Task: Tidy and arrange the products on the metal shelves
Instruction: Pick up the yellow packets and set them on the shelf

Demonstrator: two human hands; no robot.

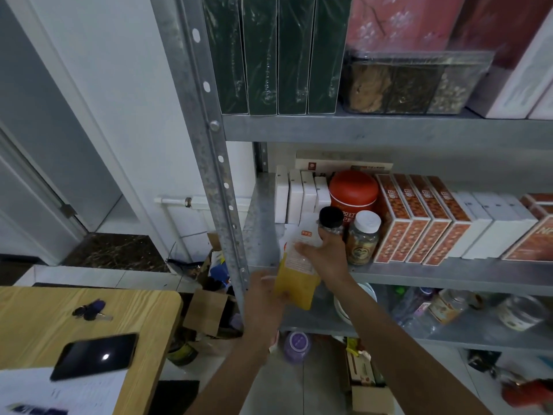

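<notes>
A yellow pouch with a white and orange top (296,274) is held at the front left of the middle metal shelf (449,275). My left hand (263,298) grips its lower end. My right hand (321,256) grips its upper part, fingers next to a black-capped jar (330,220). Beside that jar stand a white-capped jar (363,238) and a red tin (354,190). White boxes (299,199) stand behind the pouch. Red patterned boxes (419,220) line up to the right.
The shelf's upright post (215,145) stands just left of my hands. Dark green boxes (275,55) and a clear tray (404,85) fill the top shelf. A wooden table (36,319) at lower left carries a phone (94,356) and keys (89,310). Cardboard boxes (206,310) clutter the floor.
</notes>
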